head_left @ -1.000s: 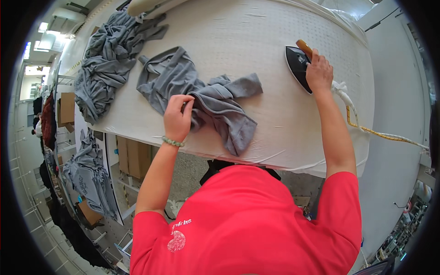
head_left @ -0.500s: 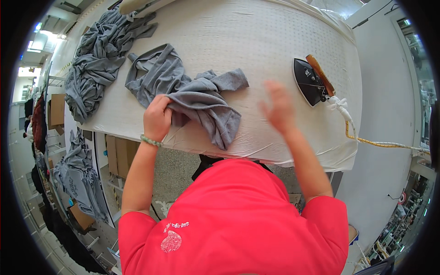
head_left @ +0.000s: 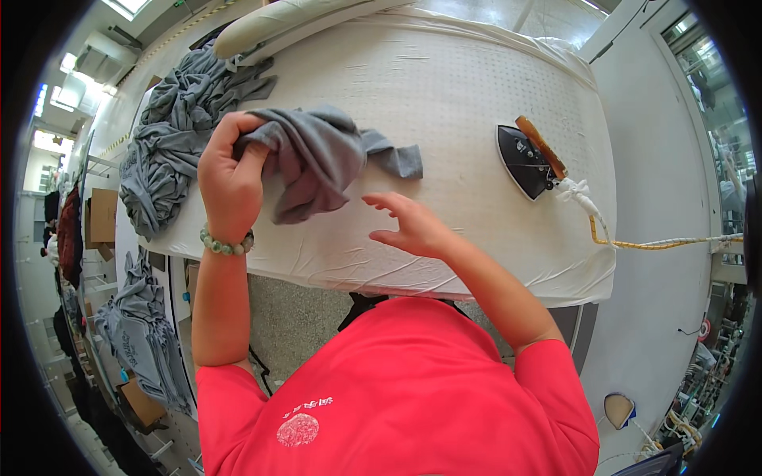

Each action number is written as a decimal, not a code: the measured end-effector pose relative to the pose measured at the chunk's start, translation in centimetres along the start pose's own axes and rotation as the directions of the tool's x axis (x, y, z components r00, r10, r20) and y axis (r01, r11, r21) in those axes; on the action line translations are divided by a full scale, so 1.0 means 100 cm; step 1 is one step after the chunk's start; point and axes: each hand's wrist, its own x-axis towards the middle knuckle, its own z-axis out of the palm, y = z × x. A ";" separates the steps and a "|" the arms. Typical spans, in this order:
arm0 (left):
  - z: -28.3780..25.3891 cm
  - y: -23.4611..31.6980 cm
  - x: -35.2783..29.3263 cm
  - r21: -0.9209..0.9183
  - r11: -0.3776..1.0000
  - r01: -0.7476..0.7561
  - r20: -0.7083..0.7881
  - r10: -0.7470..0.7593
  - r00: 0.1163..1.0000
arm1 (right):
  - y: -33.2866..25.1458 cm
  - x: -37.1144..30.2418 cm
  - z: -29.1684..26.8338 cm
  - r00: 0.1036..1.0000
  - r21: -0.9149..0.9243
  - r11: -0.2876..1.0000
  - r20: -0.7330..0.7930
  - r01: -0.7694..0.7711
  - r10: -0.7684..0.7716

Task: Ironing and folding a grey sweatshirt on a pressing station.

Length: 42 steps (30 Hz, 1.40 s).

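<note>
A: Starting at the left, what lies on the ironing table [head_left: 476,95]?

B: A heap of grey garments [head_left: 171,143] sits at the far-left end of the white padded surface, just under a pale sleeve board [head_left: 278,20] along the back edge. More grey clothes [head_left: 139,341] hang below the table's left side.

A: And the left hand [head_left: 230,186]?

B: It is fisted tight around a bunched grey shirt [head_left: 317,159], lifting part of it off the pad; a bead bracelet [head_left: 226,244] circles the wrist. The shirt trails rightward, one end lying flat on the cover.

A: The right hand [head_left: 413,226]?

B: Open, fingers spread, holding nothing, just below the shirt's loose end and near the table's front edge.

A: Anything in the way further right?

B: A dark iron [head_left: 528,163] with a wooden handle rests on the pad, well apart from both hands. Its yellow cord [head_left: 659,242] runs off the right edge.
</note>
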 end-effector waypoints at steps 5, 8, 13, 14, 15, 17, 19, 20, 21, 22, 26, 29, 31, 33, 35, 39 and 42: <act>-0.005 0.006 0.004 -0.147 0.986 0.080 0.015 -0.078 0.997 | 0.007 0.013 0.024 0.943 -0.041 0.972 -0.237 0.231 -0.234; -0.017 -0.001 0.001 -0.171 0.978 0.118 0.014 -0.118 0.993 | 0.015 0.032 0.014 0.942 0.007 0.970 -0.237 0.244 -0.236; -0.040 -0.030 -0.008 -0.172 0.959 0.226 0.086 -0.214 0.973 | 0.008 0.044 0.009 0.984 0.165 0.970 -0.062 0.176 -0.168; -0.046 -0.037 -0.010 -0.177 0.963 0.204 0.066 -0.195 0.978 | 0.004 0.042 0.008 0.983 0.185 0.965 -0.019 0.184 -0.184; -0.051 -0.043 -0.013 -0.192 0.966 0.174 0.045 -0.168 0.985 | 0.000 0.039 0.007 0.983 0.184 0.967 -0.004 0.179 -0.181; -0.054 -0.051 -0.021 0.014 0.994 0.113 -0.020 -0.112 0.993 | -0.008 0.029 -0.001 0.994 0.226 0.969 -0.001 0.104 -0.107; -0.043 -0.051 -0.036 0.468 0.883 -0.041 -0.144 0.122 0.982 | -0.015 0.020 -0.015 0.998 0.227 0.972 -0.018 0.063 -0.060; -0.029 -0.048 -0.049 0.615 0.773 -0.157 -0.100 0.274 0.956 | -0.019 0.016 -0.023 0.990 0.125 0.992 -0.134 -0.027 0.043; -0.009 -0.045 -0.066 0.756 0.563 -0.335 -0.002 0.514 0.858 | -0.024 0.014 -0.032 0.957 0.029 0.992 -0.261 -0.125 0.128; 0.013 -0.040 -0.087 0.574 0.744 -0.342 0.115 0.340 0.933 | -0.029 0.010 -0.039 0.896 -0.050 0.970 -0.397 -0.238 0.199; 0.117 -0.062 -0.140 -0.032 0.999 0.019 0.441 -0.003 0.897 | -0.061 0.000 -0.043 0.856 -0.026 0.988 -0.504 -0.153 0.119; 0.150 -0.104 -0.137 -0.390 0.868 0.308 0.534 -0.059 0.843 | -0.091 -0.025 -0.027 0.893 -0.080 0.986 -0.418 0.148 -0.169; 0.150 -0.123 -0.125 -0.538 0.723 0.434 0.568 -0.069 0.820 | -0.103 -0.045 -0.018 0.897 -0.030 0.970 -0.374 0.241 -0.235; 0.147 -0.129 -0.108 -0.468 0.756 0.458 0.563 -0.144 0.814 | -0.109 -0.058 -0.016 0.894 0.002 0.967 -0.380 0.256 -0.237; 0.152 -0.122 -0.093 -0.450 0.776 0.442 0.571 -0.130 0.810 | -0.114 -0.068 -0.019 0.858 -0.093 0.988 -0.491 0.121 -0.151; 0.187 -0.094 -0.071 -0.428 0.828 0.363 0.580 -0.057 0.813 | -0.132 -0.084 -0.025 0.667 -0.532 0.730 -0.359 0.429 -0.653; 0.215 -0.070 -0.062 -0.404 0.873 0.273 0.577 0.012 0.816 | -0.135 -0.086 -0.034 0.746 -0.746 0.584 -0.180 0.321 -0.641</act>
